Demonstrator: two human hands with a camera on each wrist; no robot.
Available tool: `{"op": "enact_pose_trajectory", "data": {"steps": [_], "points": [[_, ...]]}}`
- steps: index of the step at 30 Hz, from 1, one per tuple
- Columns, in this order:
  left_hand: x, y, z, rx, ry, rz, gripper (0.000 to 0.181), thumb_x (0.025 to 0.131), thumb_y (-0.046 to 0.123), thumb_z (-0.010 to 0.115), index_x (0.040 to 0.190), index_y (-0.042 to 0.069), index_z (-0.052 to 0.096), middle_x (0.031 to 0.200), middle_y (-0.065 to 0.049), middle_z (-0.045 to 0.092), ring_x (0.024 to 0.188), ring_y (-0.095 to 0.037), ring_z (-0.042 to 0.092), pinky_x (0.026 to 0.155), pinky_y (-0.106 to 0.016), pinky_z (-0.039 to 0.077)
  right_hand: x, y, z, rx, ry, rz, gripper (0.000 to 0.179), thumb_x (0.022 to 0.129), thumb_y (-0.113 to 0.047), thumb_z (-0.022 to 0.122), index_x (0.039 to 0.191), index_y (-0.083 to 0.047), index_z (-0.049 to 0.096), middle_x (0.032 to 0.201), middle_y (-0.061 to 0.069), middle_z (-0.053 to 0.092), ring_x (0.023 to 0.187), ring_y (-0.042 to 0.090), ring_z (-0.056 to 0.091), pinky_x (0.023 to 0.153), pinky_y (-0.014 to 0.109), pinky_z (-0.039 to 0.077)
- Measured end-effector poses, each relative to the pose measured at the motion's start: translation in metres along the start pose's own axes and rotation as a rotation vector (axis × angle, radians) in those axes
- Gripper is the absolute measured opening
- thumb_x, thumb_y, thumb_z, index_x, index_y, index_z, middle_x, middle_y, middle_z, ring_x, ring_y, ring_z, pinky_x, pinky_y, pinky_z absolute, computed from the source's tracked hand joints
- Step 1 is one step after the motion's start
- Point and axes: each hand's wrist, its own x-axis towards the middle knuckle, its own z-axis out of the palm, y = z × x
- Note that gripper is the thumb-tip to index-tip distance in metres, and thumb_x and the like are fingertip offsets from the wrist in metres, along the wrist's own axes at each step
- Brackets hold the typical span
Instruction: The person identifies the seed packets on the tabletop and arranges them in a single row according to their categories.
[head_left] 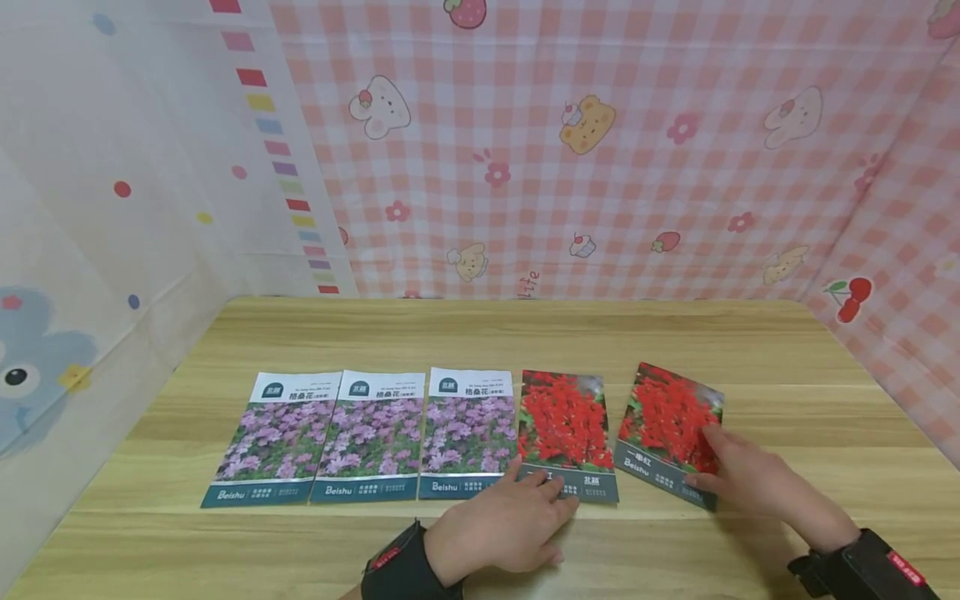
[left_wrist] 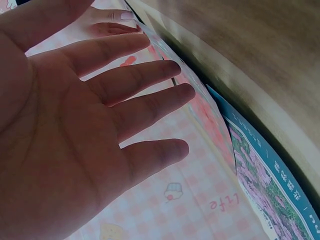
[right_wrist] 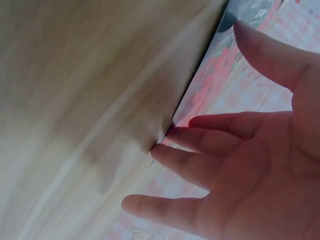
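Note:
Three seed packets with purple flowers lie side by side on the left: the outer one (head_left: 272, 442), the middle one (head_left: 369, 437) and the inner one (head_left: 468, 433). A red-flower seed packet (head_left: 566, 425) lies flat to their right. Over its lower left edge is my left hand (head_left: 506, 521), palm down with fingers spread; they hide part of its printed band. Farther right, a second red-flower packet (head_left: 667, 421) lies tilted. My right hand (head_left: 757, 479) touches its right side with fingers extended, the thumb near its lower edge.
The packets lie on a wood-grain table (head_left: 480, 333). A pink checked cloth (head_left: 637, 192) hangs behind it, and a pale dotted cloth (head_left: 172, 242) stands along the left side. Both wrists wear black bands, the left band (head_left: 408, 567) and the right band (head_left: 862, 567).

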Motion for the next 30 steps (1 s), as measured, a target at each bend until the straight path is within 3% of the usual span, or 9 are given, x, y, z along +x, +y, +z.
{"op": "enact_pose_trajectory", "data": {"steps": [11,18,30], "points": [[0.0,0.002,0.001,-0.027,-0.025,-0.007,0.06,0.085,0.043,0.056,0.138,0.022,0.036,0.144,-0.002,0.035,0.131,-0.019,0.027,0.108,-0.05,0.023,0.009,0.013,-0.006,0.039,-0.02,-0.107,0.084,0.072,-0.035,0.072,0.121,0.022,0.034,0.116,0.044,0.044,0.103,0.052,0.046,0.084,0.059,0.045],[0.001,0.001,0.003,-0.072,-0.043,-0.017,0.062,0.084,0.045,0.054,0.14,0.026,0.032,0.147,-0.002,0.03,0.133,-0.017,0.023,0.109,-0.052,0.02,0.012,0.016,-0.01,0.063,-0.066,-0.143,0.087,0.072,-0.035,0.072,0.126,0.02,0.031,0.122,0.044,0.04,0.108,0.053,0.042,0.087,0.06,0.042],[0.002,0.003,0.004,-0.119,-0.058,-0.024,0.063,0.085,0.047,0.051,0.141,0.029,0.028,0.149,-0.001,0.024,0.134,-0.015,0.017,0.11,-0.052,0.015,0.017,0.017,-0.011,0.051,-0.074,-0.199,0.084,0.07,-0.033,0.073,0.126,0.017,0.034,0.125,0.041,0.04,0.111,0.051,0.041,0.088,0.06,0.041]]}}
